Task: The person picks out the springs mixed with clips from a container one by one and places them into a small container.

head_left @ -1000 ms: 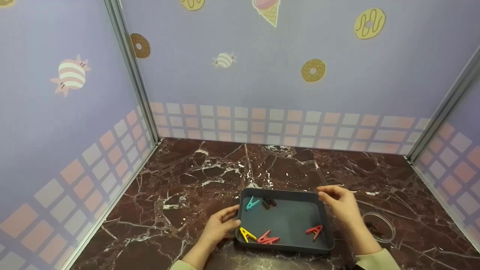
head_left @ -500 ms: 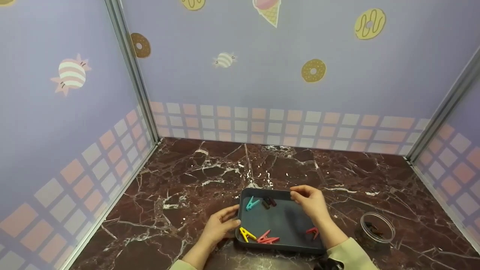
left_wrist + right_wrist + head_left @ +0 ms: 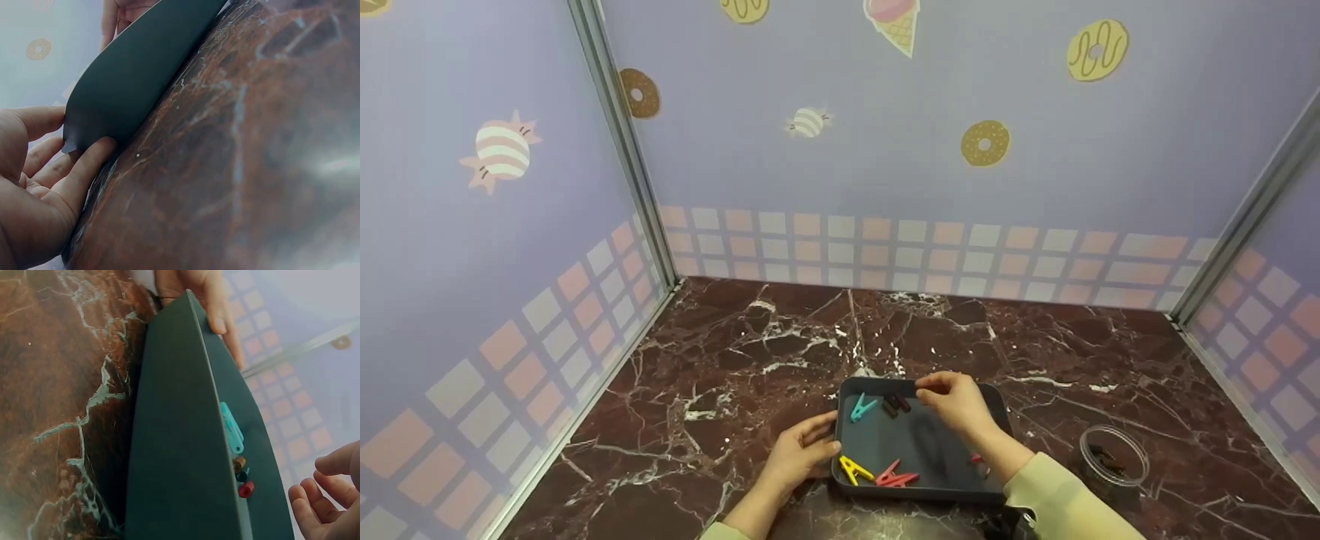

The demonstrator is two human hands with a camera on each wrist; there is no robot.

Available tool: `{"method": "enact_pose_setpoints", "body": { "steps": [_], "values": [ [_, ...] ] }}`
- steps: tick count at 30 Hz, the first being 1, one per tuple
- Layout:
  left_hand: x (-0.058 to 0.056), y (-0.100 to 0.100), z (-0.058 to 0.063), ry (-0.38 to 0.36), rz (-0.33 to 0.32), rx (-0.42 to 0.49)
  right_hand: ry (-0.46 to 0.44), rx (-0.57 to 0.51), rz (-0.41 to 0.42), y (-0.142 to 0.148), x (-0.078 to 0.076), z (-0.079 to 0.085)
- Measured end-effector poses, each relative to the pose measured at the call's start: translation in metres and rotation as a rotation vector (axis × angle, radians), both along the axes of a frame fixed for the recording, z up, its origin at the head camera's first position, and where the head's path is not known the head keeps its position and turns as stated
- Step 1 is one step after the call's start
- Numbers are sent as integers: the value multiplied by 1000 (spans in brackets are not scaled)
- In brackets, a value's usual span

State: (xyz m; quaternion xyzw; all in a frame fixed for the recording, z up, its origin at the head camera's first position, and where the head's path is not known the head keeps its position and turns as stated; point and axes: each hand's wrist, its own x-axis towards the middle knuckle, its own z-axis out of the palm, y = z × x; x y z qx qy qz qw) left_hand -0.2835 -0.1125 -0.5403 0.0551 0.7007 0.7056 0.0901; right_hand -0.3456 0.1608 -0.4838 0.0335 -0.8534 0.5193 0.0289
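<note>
My left hand (image 3: 802, 450) holds the dark grey tray (image 3: 1001, 405) at its left wall, thumb over the rim and fingers against the outside. My right hand (image 3: 956, 401) hovers above the tray's far side, its thumb and index fingertips close together; whether something small sits between them cannot be seen. Inside, near the far left corner, lie a teal clothespin (image 3: 863, 407) and several small tube-shaped pieces (image 3: 239, 464), brown, dark teal and red. Along the near side are a yellow clothespin (image 3: 855, 470) and pinkish-red clothespins (image 3: 896, 478). Another red clothespin (image 3: 976, 458) is partly behind the right wrist.
Right of the tray stands a round clear jar (image 3: 1113, 456) with dark small pieces in it. The tabletop (image 3: 720, 360) is dark red marble with white veins. Patterned walls (image 3: 825, 172) enclose it at the back and both sides.
My right hand has moved left from the tray's right rim to over its far middle, its forearm now covering much of the right red clothespin. My left hand and the tray stay put.
</note>
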Motion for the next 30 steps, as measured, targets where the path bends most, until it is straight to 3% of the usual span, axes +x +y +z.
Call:
{"method": "enact_pose_setpoints", "body": {
  "steps": [3,11,17,30],
  "values": [
    [0,0,0,1,0,-1,-8,1,2,-6,-6,-3],
    [0,0,0,-7,-4,10,-139,-80,-59,-16,-17,-15],
    [0,0,0,-9,-3,22,-157,10,-76,-20,-21,-22],
    [0,0,-1,8,10,7,-33,243,-71,-24,-24,-32]
  ]
}}
